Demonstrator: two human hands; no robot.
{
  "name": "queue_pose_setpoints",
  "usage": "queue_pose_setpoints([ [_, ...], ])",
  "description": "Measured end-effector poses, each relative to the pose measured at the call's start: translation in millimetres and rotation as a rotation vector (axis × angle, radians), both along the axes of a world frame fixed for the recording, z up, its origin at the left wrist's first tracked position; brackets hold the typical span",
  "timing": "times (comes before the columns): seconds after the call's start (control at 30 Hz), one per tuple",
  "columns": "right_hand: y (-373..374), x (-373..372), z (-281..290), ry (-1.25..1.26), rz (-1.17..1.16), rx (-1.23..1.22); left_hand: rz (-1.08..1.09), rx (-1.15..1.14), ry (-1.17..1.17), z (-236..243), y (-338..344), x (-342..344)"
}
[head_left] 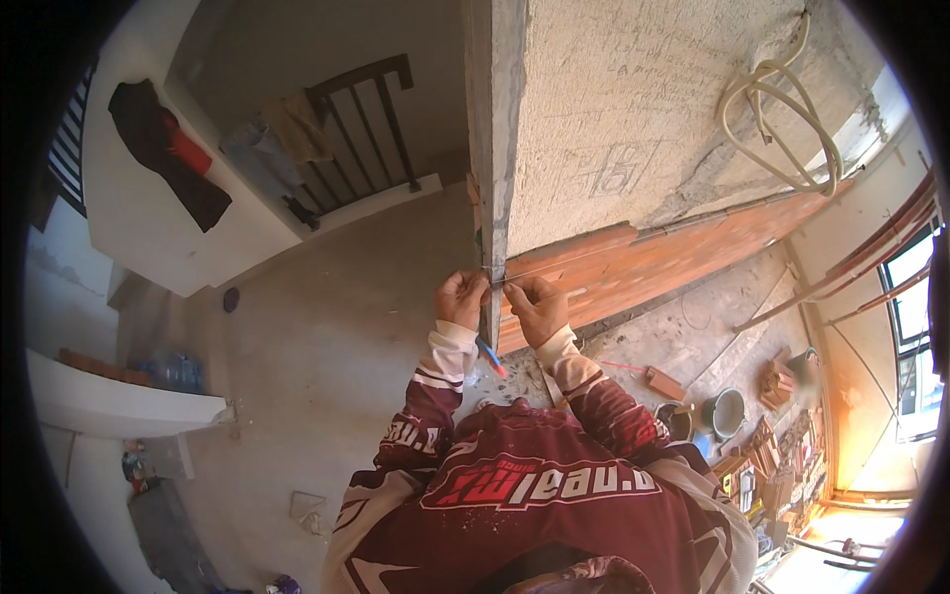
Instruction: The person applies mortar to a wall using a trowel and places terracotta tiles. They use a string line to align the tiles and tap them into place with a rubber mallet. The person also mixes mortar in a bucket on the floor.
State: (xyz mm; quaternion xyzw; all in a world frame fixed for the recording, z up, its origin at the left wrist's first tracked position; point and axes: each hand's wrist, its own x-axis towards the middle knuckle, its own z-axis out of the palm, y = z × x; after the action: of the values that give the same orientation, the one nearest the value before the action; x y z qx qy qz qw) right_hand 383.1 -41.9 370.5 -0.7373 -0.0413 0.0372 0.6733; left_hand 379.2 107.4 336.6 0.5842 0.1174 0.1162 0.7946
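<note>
Left hand [461, 299] and right hand [537, 309] are close together (fingers [518, 293] bent).

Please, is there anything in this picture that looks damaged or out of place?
Yes. Clothes are draped over the dark railing, odd near building work. At upper right, a cream cable hangs in loose, untidy loops by the plastered wall.

- A building interior under construction or renovation
- Exposed brickwork [673, 245] with a string [556, 260] along it
- Rough-plastered wall [594, 99] bearing drawn marks [606, 170]
- Loose bricks [777, 384] and bucket [727, 396] on the debris-strewn floor [708, 317]
</note>
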Motion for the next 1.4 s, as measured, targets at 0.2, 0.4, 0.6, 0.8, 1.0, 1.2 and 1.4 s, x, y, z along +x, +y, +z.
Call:
queue_pose_setpoints([
  [0.2, 6.6, 2.1, 23.0, -0.176, -0.027, -0.278, 0.035, 0.082, -0.032, -36.8, 11.4, 9.6],
  [0.4, 9.8, 3.5, 17.2, -0.267, -0.074, -0.344, -0.009, 0.606, 0.062, -52.3, 15.3, 10.0],
  [0.6, 2.0, -19.4, 16.6, -0.16, -0.032, -0.455, -0.074, 0.768, 0.169, -168.3, 44.2, 29.8],
  [0.8, -49.6, -56.3, -37.2, -0.04, -0.054, -0.661, -0.334, 0.92, 0.423, -242.7, 25.5, 36.9],
  [1.0, -104.6, -107.9, -81.4, -0.061, 0.016, -0.901, -0.579, 1.045, 0.391, -328.1, 19.7, 35.5],
  [1.2, -133.4, -155.4, -104.0, -0.022, 0.049, -1.055, -0.743, 1.387, 0.256, -353.0, 13.4, 41.5],
  [1.4, -132.3, -164.1, -108.7, 0.003, 0.074, -1.01, -0.559, 1.331, 0.191, -336.3, 33.5, 57.0],
])
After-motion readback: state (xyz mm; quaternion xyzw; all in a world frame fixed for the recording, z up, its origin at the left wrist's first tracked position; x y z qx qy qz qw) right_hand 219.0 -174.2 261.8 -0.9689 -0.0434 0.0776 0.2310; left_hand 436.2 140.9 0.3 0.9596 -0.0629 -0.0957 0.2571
